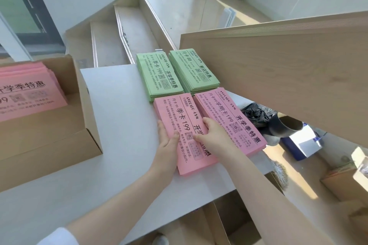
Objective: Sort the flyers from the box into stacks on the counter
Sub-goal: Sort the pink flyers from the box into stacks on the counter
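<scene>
Four flyer stacks lie on the white counter (119,125). Two are green: the left green stack (159,77) and the right green stack (193,69). Two are pink: the near left pink stack (183,125) and the right pink stack (235,119). My left hand (166,141) lies against the left edge of the near left pink stack, thumb on top. My right hand (214,135) rests on the same stack's right side, fingers laid over the top sheet. A cardboard box (65,137) at the left holds more pink flyers (25,91).
A tall wooden panel (278,69) rises right behind the stacks at the right. Beyond the counter's far edge, steps (123,32) drop away. Below the counter's right edge lie a black bag (256,113), a dark boot and boxes on the floor.
</scene>
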Tool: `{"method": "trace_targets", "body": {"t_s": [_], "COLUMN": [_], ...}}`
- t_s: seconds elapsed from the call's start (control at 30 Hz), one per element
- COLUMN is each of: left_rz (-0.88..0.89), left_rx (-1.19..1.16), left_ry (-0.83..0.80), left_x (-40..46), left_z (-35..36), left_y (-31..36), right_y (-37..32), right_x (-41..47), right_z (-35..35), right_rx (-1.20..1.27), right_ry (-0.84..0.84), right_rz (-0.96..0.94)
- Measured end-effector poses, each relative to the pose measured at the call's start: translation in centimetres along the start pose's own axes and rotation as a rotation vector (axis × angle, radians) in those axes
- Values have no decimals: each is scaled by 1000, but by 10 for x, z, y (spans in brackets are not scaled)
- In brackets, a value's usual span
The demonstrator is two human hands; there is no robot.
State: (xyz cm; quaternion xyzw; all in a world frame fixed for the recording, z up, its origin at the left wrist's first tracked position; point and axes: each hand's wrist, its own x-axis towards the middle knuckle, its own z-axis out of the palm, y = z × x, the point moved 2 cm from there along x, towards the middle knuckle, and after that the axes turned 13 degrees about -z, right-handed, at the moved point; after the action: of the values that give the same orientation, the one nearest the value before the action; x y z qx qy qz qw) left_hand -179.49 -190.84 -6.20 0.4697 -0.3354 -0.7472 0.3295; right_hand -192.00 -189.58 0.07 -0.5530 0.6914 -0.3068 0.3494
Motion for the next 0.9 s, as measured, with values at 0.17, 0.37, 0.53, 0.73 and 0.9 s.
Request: {"method": "trace_targets", "body": {"t_s": [0.17, 0.37, 0.53, 0.73, 0.9], "left_rz": [7, 211, 188, 155, 132], "left_rx": [174, 575, 582, 512, 499], "left_ry": [101, 235, 304, 343, 321], "left_x": [-4, -13, -17, -19, -15], "left_z": [-2, 5, 17, 19, 17], "left_y": [6, 22, 11, 7, 7], "right_y": [-14, 10, 10, -3, -10], "right_x": [-23, -36, -30, -9, 2], "right_z": [-17, -72, -43, -22, -15], "right_rx": [-98, -146, -158, -390, -372], "right_ry": [-18, 264, -61, -77, -87], "right_rz": [-131, -136, -194, -261, -214]}}
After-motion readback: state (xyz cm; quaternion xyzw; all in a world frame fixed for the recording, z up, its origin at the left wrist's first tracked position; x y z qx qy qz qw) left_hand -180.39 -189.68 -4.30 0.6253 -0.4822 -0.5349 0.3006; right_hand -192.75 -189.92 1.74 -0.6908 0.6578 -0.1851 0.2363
